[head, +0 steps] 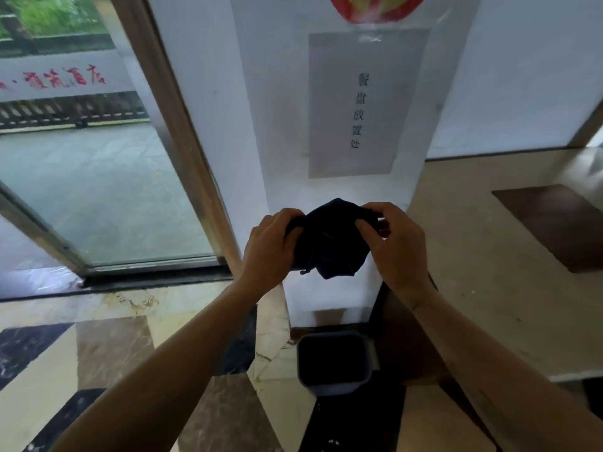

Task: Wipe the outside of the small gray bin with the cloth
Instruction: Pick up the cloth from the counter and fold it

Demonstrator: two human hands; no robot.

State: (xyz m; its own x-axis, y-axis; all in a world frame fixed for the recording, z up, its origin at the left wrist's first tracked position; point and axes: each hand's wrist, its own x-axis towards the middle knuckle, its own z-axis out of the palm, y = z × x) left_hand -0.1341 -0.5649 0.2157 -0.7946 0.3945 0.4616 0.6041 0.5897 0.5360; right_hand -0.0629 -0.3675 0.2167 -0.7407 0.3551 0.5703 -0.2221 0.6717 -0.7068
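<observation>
We've got both hands, left hand point(272, 247) and right hand point(396, 246), gripping the cloth point(329, 239) (bunched), so fold a flat pad before reaching the bin point(336, 386).

Floor point(107, 353): polished marble tiles, beige/brown/black patchwork. Small gray bin point(334, 363) stands upright on it at approx 6 o'clock, open top, just in front of white pillar base. Beige tabletop point(489, 256) at 3 o'clock, w/ brown inset panel.

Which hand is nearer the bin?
Right, slightly. The right hand holds the cloth up, almost over the bin; the left hand is up-left.
</observation>
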